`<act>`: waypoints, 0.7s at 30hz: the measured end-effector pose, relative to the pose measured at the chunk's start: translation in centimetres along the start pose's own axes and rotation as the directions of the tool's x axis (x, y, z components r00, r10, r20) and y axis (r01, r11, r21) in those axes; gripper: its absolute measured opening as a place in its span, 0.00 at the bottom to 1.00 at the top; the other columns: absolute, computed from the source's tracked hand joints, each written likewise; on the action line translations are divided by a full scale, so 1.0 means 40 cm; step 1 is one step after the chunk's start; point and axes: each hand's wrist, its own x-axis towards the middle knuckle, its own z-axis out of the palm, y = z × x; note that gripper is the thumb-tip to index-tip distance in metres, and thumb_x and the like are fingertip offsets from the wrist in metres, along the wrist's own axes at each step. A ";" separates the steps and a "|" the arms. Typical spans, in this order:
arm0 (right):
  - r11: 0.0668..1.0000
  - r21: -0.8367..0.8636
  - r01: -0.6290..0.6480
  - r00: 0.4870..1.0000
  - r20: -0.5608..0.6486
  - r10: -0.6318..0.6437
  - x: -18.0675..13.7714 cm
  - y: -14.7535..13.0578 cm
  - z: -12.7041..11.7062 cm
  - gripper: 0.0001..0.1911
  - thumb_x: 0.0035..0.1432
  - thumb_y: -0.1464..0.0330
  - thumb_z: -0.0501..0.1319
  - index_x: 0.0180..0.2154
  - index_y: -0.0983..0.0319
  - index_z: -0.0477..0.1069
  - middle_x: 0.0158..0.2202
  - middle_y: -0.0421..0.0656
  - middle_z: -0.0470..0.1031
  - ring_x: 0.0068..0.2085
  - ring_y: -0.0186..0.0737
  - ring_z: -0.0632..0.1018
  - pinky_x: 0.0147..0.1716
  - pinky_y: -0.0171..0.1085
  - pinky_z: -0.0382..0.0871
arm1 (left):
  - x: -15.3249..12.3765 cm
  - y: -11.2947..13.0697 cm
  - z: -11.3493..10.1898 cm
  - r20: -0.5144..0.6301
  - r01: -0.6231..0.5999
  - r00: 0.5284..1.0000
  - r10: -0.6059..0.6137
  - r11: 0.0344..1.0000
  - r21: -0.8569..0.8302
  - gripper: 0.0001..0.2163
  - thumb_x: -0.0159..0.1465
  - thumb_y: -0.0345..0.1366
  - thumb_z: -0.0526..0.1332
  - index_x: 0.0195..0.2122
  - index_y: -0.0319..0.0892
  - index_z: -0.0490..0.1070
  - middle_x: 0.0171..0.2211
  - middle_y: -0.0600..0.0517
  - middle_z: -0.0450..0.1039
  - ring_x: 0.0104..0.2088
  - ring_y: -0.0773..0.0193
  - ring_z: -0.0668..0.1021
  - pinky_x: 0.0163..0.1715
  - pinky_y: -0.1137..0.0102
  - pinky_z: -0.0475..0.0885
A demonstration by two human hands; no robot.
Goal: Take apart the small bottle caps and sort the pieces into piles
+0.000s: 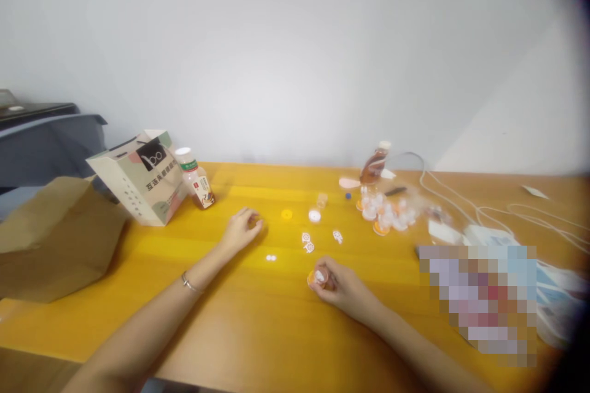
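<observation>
My right hand point(343, 288) is closed around a small clear capsule with an orange base point(318, 276); something white shows inside it. To the left, my left hand point(240, 230) rests at the table with loosely bent fingers apart and nothing in it. Between and beyond the hands lie a yellow disc point(286, 214), a white round piece point(314, 216) and a small clear cup-like piece point(321, 200). Nearer are white wheel-patterned cut-outs point(308, 247), another white cut-out point(338, 236) and two small white dots point(271, 258).
Several clear capsules with orange bases point(382, 218) cluster at right, before a brown drink bottle point(374, 164). A printed paper bag point(150, 178), a white-capped bottle point(196, 179) and a brown bag point(59, 239) stand left. White cables point(479, 212) and a pixelated patch occupy the right.
</observation>
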 end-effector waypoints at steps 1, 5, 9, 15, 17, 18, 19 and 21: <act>1.000 -0.003 -0.002 1.000 0.000 0.002 0.001 0.000 0.000 0.05 0.52 0.67 0.57 0.30 0.59 0.60 0.22 0.34 0.63 0.22 0.30 0.64 0.22 0.29 0.60 | -0.017 0.028 -0.005 -0.014 -0.059 0.998 0.059 0.998 -0.007 0.07 0.59 0.37 0.57 0.35 0.39 0.69 0.31 0.50 0.70 0.34 0.63 0.73 0.38 0.69 0.67; 1.000 0.029 -0.012 1.000 -0.025 0.012 0.005 0.008 0.011 0.07 0.51 0.66 0.58 0.30 0.60 0.59 0.21 0.33 0.62 0.21 0.29 0.64 0.20 0.28 0.59 | -0.116 0.157 0.015 0.238 -0.300 0.917 0.321 0.946 -0.121 0.14 0.56 0.41 0.62 0.40 0.41 0.67 0.35 0.49 0.69 0.36 0.61 0.72 0.37 0.68 0.67; 0.995 0.096 0.006 0.999 -0.032 -0.003 0.006 0.011 0.032 0.07 0.52 0.66 0.58 0.30 0.60 0.59 0.22 0.34 0.65 0.21 0.29 0.65 0.20 0.28 0.60 | -0.183 0.227 0.082 0.327 -0.248 0.897 0.299 0.950 -0.191 0.17 0.51 0.43 0.66 0.37 0.40 0.65 0.34 0.50 0.67 0.35 0.61 0.71 0.34 0.69 0.66; 0.990 -0.142 -0.017 1.000 -0.014 0.015 0.006 -0.010 0.038 0.09 0.50 0.63 0.60 0.29 0.59 0.60 0.21 0.35 0.68 0.21 0.32 0.69 0.20 0.29 0.58 | -0.183 0.227 0.120 0.279 -0.156 0.926 0.256 0.929 -0.334 0.08 0.52 0.31 0.63 0.32 0.40 0.64 0.30 0.52 0.66 0.31 0.64 0.69 0.32 0.72 0.64; 0.966 -0.255 -0.037 0.999 -0.005 0.037 0.010 -0.021 0.032 0.09 0.51 0.62 0.59 0.28 0.59 0.60 0.20 0.35 0.69 0.21 0.34 0.70 0.20 0.30 0.57 | -0.181 0.225 0.117 0.285 -0.142 0.922 0.262 0.914 -0.380 0.08 0.51 0.29 0.62 0.32 0.40 0.65 0.31 0.52 0.65 0.31 0.65 0.69 0.31 0.73 0.64; 0.958 -0.285 -0.017 1.000 0.016 0.023 0.012 -0.028 0.027 0.07 0.52 0.64 0.57 0.28 0.59 0.60 0.21 0.36 0.69 0.22 0.34 0.70 0.21 0.30 0.57 | -0.180 0.224 0.115 0.292 -0.130 0.920 0.261 0.906 -0.402 0.08 0.51 0.28 0.62 0.32 0.40 0.65 0.30 0.53 0.65 0.31 0.66 0.69 0.31 0.73 0.64; 0.955 -0.297 0.028 0.999 0.050 -0.014 0.014 -0.035 0.021 0.04 0.53 0.66 0.56 0.29 0.59 0.61 0.23 0.36 0.70 0.23 0.35 0.71 0.22 0.30 0.59 | -0.180 0.222 0.114 0.297 -0.117 0.920 0.257 0.901 -0.418 0.08 0.50 0.28 0.62 0.31 0.39 0.65 0.30 0.53 0.64 0.30 0.66 0.68 0.30 0.74 0.63; 0.944 -0.284 0.165 0.983 0.127 -0.134 0.015 -0.050 0.007 0.04 0.50 0.72 0.56 0.31 0.59 0.62 0.29 0.38 0.71 0.29 0.36 0.73 0.28 0.31 0.63 | -0.179 0.219 0.115 0.307 -0.091 0.920 0.243 0.896 -0.435 0.08 0.50 0.29 0.63 0.29 0.39 0.65 0.28 0.54 0.63 0.29 0.67 0.67 0.28 0.74 0.62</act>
